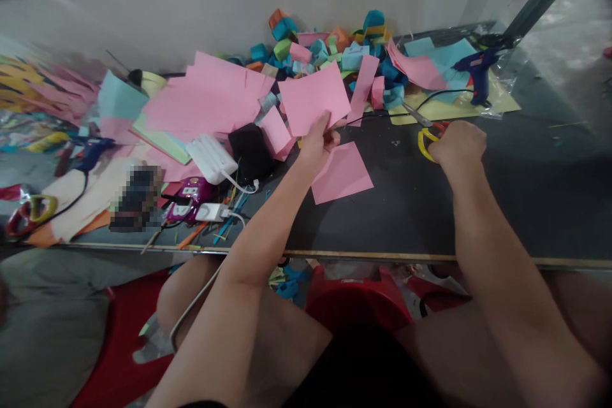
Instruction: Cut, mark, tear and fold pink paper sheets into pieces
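Observation:
My left hand (321,138) pinches the lower edge of a pink paper sheet (313,97), raised over the dark table. Below that hand a second pink sheet (345,173) lies on the tabletop. At the right, my right hand (459,145) is closed on scissors (427,134) with red and yellow handles, their blades pointing up and left towards a pile of folded paper pieces (329,54). A narrow pink strip (364,86) rests against the pile.
Large pink sheets (205,95), a black pouch (251,153), a white adapter (210,156) and a purple power strip (191,197) lie left. Glue guns lie at the far left (93,150) and back right (479,73). The table's front edge (382,255) crosses below.

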The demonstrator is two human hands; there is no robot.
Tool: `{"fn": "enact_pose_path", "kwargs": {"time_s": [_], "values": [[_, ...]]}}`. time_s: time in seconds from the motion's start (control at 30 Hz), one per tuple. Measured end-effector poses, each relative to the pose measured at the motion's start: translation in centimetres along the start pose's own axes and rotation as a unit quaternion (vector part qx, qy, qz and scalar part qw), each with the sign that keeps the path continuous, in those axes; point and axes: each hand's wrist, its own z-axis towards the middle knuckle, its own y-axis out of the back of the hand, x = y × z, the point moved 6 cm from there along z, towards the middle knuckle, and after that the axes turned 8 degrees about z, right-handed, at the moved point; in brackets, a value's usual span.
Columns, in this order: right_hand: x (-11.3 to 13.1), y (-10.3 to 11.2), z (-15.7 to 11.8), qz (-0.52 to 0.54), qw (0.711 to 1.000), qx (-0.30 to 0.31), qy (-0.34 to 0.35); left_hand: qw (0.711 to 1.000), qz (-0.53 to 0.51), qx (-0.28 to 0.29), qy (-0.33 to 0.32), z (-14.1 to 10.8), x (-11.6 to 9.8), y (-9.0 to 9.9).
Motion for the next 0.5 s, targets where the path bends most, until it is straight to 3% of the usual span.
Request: {"fn": "enact_pose_path", "kwargs": {"time_s": [0.07,0.13,0.17,0.23,0.3,0.4,0.5], "values": [[0.6,0.5,-0.7,-0.003,0.999,-0.024,-0.025,1.000,-0.012,-0.008,-0.001,0.2,0.0,0.2],[2.0,0.1,-1.5,0.127,0.992,-0.007,-0.015,1.000,-0.021,-0.010,-0.006,0.6,0.0,0.5],[2.7,-0.6,-1.9,0.225,0.974,0.034,-0.014,1.000,-0.027,-0.008,-0.008,0.8,0.0,0.6],[4.2,-2.8,-3.2,0.396,0.902,0.168,-0.025,0.999,-0.045,-0.010,-0.004,1.0,-0.1,0.8],[5.8,-4.9,-4.9,0.485,0.813,0.320,-0.029,0.997,-0.076,-0.026,0.011,1.0,-0.1,0.9],[7.5,-6.9,-7.9,0.486,0.717,0.499,0.015,0.990,-0.133,-0.047,0.026,0.5,-0.3,0.6],[8.5,-7.9,-10.3,0.440,0.655,0.611,0.060,0.980,-0.184,-0.072,0.023,-0.1,-0.8,0.4]]}}
